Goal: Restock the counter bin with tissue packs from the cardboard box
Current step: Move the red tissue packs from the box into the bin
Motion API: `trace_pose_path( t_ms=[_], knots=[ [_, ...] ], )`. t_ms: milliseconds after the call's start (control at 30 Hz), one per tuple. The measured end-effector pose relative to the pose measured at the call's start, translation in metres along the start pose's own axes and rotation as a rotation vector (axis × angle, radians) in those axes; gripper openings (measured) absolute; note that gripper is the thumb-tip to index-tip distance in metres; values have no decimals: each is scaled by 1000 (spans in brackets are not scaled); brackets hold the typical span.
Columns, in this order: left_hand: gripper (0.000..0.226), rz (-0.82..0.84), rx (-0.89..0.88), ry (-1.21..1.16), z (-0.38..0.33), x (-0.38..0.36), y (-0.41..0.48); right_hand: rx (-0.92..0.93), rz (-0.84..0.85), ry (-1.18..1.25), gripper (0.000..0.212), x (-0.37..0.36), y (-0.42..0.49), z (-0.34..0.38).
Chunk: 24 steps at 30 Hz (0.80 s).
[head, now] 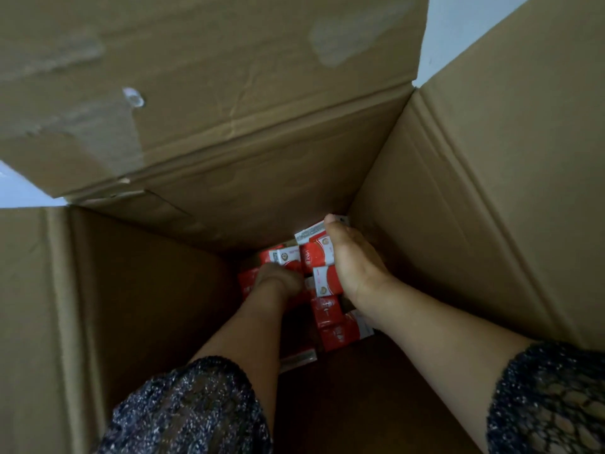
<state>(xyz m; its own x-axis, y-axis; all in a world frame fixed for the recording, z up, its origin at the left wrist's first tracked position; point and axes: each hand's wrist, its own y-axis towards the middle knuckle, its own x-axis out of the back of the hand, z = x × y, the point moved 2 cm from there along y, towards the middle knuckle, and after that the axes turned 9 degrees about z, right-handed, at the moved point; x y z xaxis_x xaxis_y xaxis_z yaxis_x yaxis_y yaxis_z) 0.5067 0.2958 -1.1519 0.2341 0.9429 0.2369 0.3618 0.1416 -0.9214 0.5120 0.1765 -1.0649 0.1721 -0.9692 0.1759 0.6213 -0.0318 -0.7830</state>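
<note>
My lace sleeves (pixel 186 411) entered at six o'clock. Deep in the cardboard box (pixel 458 208), my left hand (pixel 278 278) rested on the tissue packs (pixel 327 311), its grip too blurred to tell. Toward one o'clock, my right hand (pixel 355 260) clasped several packs, thumb hooked over them. I judged this the gathering step; next came lifting them out toward the unseen counter bin.

left hand (pixel 278 279) low, right hand (pixel 355 262) gripping — thumb out

One cardboard box (pixel 458 198), two hands, left hand (pixel 278 278) and right hand (pixel 355 262), roughly seven tissue packs (pixel 325 281).
</note>
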Motion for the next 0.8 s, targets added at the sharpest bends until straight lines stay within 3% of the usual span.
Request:
trace_pose_path(
  t_ms=[67, 167, 500, 633, 800],
  knots=[
    [23, 26, -28, -43, -13, 5, -17, 9, 4, -5, 58, 2, -11, 8],
    [32, 39, -40, -127, -30, 15, -51, 14, 22, 2, 63, 4, -35, 22],
    [29, 25, -182, -288, -43, 57, -219, 208, 46, 23, 60, 35, -156, 88],
    [14, 4, -295, -334, -54, 74, -291, 293, 57, 25, 62, 50, -211, 129],
    [29, -13, -460, -398, -92, 94, -381, 390, 102, 32, 64, 68, -286, 184]
  ],
)
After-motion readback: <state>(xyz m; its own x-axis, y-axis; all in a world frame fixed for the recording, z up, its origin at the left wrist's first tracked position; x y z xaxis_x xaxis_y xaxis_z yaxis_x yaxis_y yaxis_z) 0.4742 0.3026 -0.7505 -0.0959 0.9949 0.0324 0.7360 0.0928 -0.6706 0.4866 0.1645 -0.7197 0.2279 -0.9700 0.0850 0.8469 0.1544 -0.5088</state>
